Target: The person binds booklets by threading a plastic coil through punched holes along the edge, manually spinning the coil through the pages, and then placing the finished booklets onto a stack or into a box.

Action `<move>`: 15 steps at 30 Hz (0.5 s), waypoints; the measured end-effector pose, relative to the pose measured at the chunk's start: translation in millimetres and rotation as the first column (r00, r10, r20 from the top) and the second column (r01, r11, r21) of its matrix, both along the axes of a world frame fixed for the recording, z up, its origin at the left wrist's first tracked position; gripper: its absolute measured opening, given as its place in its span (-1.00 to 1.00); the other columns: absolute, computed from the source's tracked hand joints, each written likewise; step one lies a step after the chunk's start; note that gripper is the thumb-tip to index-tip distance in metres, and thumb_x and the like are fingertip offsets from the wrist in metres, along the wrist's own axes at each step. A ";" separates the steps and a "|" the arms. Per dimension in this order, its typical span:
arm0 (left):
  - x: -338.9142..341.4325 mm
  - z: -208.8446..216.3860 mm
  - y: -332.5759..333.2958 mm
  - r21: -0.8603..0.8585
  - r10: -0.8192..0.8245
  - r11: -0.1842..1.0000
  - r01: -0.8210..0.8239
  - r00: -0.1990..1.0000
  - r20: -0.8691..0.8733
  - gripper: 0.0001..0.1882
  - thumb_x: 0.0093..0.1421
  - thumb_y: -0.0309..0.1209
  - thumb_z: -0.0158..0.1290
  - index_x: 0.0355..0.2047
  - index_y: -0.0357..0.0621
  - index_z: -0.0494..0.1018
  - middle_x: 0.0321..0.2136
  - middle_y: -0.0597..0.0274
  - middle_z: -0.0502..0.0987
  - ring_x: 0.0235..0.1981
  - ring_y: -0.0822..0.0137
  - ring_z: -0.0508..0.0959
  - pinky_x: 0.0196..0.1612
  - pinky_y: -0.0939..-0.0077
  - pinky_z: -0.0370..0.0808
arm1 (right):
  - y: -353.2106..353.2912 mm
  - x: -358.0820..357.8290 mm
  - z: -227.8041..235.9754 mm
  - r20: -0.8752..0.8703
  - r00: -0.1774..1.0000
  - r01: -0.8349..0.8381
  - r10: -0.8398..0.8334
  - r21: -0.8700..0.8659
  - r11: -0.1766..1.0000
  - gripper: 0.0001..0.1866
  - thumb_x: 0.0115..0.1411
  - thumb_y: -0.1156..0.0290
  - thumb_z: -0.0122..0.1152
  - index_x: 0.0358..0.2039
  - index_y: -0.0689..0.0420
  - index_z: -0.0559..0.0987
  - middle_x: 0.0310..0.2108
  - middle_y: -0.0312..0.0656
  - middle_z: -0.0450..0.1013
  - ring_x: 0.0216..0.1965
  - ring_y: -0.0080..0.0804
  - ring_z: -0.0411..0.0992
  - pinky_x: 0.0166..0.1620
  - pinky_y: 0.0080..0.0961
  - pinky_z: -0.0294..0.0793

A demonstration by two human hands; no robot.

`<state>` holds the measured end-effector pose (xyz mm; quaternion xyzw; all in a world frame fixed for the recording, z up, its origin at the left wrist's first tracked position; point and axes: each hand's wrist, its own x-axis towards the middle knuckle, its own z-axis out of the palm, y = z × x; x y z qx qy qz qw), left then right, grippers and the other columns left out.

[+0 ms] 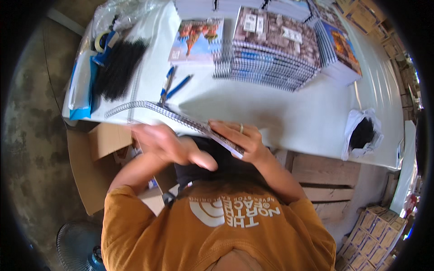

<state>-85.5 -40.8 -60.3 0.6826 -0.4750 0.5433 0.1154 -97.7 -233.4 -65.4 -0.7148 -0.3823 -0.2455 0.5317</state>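
Observation:
A spiral-bound notebook (197, 126) stands nearly edge-on at the table's near edge. My right hand (242, 140), a ring on one finger, grips its right end between thumb and fingers. From the notebook's left end a wire coil (121, 109) runs on past the pages over the tabletop. My left hand (169, 145) is smeared by motion just in front of the notebook; its thumb stands apart from its fingers and nothing shows in it. Blue-handled pliers (169, 86) lie opened on the table beyond the coil.
Stacked spiral notebooks (275, 67) stand at the back, with a smaller pile (196, 43) to their left. Black thin strands (120, 70) and a tape roll (100, 43) lie at left. A white bag (377, 135) sits at right. Below are a cardboard box (83, 176) and a fan (74, 246).

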 end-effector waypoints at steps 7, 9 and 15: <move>-29.6 -16.8 -5.9 0.183 -0.066 0.964 0.195 0.838 -0.542 -0.25 0.01 0.30 -0.16 -0.02 -0.02 0.17 -0.26 0.17 0.29 -0.34 0.13 0.30 -0.27 -0.11 0.28 | 1.9 0.3 -2.5 -0.013 0.999 0.034 -0.034 0.011 0.999 -0.58 -0.05 0.55 0.19 -0.09 0.23 0.46 -0.18 -0.08 0.48 -0.20 -0.19 0.49 -0.18 -0.38 0.51; -17.4 -12.8 -8.6 0.056 -0.045 0.997 0.057 0.978 -0.203 -0.27 0.07 0.26 -0.19 -0.06 -0.16 0.18 -0.24 0.09 0.28 -0.18 0.09 0.29 -0.24 -0.04 0.28 | 5.6 2.2 1.0 -0.022 1.000 0.002 -0.003 -0.010 1.000 -0.57 -0.05 0.54 0.18 -0.08 0.23 0.46 -0.15 -0.13 0.47 -0.19 -0.22 0.49 -0.17 -0.39 0.50; -23.1 -37.1 -8.7 0.140 -0.006 0.987 0.083 0.878 -0.479 -0.05 -0.02 0.32 -0.15 -0.05 -0.45 0.14 -0.10 -0.16 0.24 -0.04 -0.32 0.21 -0.04 -0.23 0.17 | 6.9 3.4 -5.1 -0.099 0.995 0.023 -0.017 0.053 0.998 -0.56 -0.06 0.51 0.22 -0.09 0.25 0.46 -0.19 -0.04 0.47 -0.21 -0.16 0.49 -0.19 -0.41 0.50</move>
